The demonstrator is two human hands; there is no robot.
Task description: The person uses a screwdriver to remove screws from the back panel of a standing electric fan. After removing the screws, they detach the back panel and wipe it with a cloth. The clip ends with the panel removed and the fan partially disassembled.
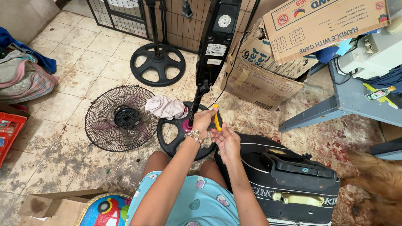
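Here the left hand (204,120) is wrapped around a thin black pole (195,104) above the round spoked plastic base (173,138). The right hand (226,140) pinches a yellow-handled screwdriver (216,115), its tip lost against the pole. At nine o'clock lies a wire grille (121,118); a crumpled rag (166,107) overlaps it.

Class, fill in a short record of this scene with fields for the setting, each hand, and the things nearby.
Setting: tiled floor, seen from above
Left hand: grips the black fan pole just above its round base
Right hand: holds a yellow-handled screwdriver, tip raised toward the pole
Nearby: fan grille, crumpled cloth, second fan stand, cardboard boxes, black suitcase
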